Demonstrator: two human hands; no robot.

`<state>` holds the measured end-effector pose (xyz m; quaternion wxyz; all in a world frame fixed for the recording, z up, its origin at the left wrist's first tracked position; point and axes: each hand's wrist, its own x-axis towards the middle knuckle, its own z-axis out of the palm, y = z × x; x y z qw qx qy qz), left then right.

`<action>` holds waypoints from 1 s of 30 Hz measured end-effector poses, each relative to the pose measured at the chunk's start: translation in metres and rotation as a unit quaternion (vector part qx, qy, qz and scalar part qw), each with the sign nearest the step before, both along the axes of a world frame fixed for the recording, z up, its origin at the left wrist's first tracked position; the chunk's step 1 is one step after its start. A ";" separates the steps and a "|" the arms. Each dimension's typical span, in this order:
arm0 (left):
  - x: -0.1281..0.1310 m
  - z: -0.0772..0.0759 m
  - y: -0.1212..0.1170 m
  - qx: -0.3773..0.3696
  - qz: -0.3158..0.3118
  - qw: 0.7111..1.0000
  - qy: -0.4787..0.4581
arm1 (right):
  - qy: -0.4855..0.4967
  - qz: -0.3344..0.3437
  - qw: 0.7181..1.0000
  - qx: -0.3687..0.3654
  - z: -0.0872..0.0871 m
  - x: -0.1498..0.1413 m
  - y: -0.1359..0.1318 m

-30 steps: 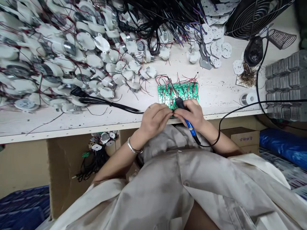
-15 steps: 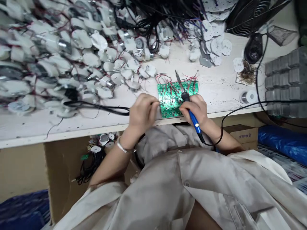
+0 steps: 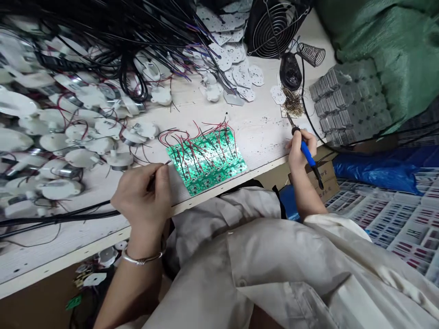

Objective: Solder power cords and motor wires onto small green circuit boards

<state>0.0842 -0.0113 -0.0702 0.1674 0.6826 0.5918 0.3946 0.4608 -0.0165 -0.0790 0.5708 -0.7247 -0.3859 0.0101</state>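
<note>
My right hand grips a soldering iron with a blue handle. Its metal tip points up at a small heap of brown scraps at the back right. My left hand is closed around a black cable that comes in from the left; a thin dark end pokes out past the fingers. Just right of that hand lies a green circuit board panel at the table edge. Several red and black wires stick up from its far side.
White round motor units crowd the left side. Black cables are heaped behind them, near white plates. A fan, a wire coil stand and stacked grey parts stand at the right.
My right hand has carried the soldering iron from above the circuit board to the brown scraps on the right. The view has shifted right; my left hand still holds the cable beside the board.
</note>
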 end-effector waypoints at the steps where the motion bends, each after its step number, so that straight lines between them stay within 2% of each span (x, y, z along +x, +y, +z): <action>1: 0.000 0.001 0.000 -0.006 0.007 1.000 -0.005 | 0.000 -0.006 1.000 -0.002 -0.001 0.000 0.005; 6: 0.000 0.004 0.008 -0.010 0.015 1.000 -0.006 | -0.006 -0.006 1.000 -0.010 0.004 0.006 0.018; 12: 0.002 0.010 0.020 0.058 -0.028 0.998 0.014 | -0.002 -0.010 1.000 -0.022 0.001 0.003 0.020; 16: 0.001 0.012 0.021 0.014 -0.024 1.000 0.008 | -0.004 -0.004 1.000 -0.010 0.000 0.000 0.018; 19: 0.000 0.007 0.020 0.019 -0.012 1.000 0.000 | -0.002 0.002 1.000 -0.008 0.000 0.002 0.018; 22: -0.001 0.004 0.016 0.014 -0.028 0.999 -0.014 | 0.003 -0.003 1.000 -0.019 -0.001 0.004 0.017; 24: -0.001 0.005 0.010 -0.023 -0.040 0.999 -0.015 | 0.002 -0.008 1.000 -0.026 -0.002 0.004 0.017; 27: 0.000 0.006 0.003 -0.053 -0.006 0.999 -0.005 | -0.008 -0.008 0.999 -0.031 -0.002 0.004 0.017; 30: 0.001 0.003 0.001 -0.027 0.042 0.999 -0.002 | -0.017 -0.002 0.999 -0.034 -0.002 0.004 0.017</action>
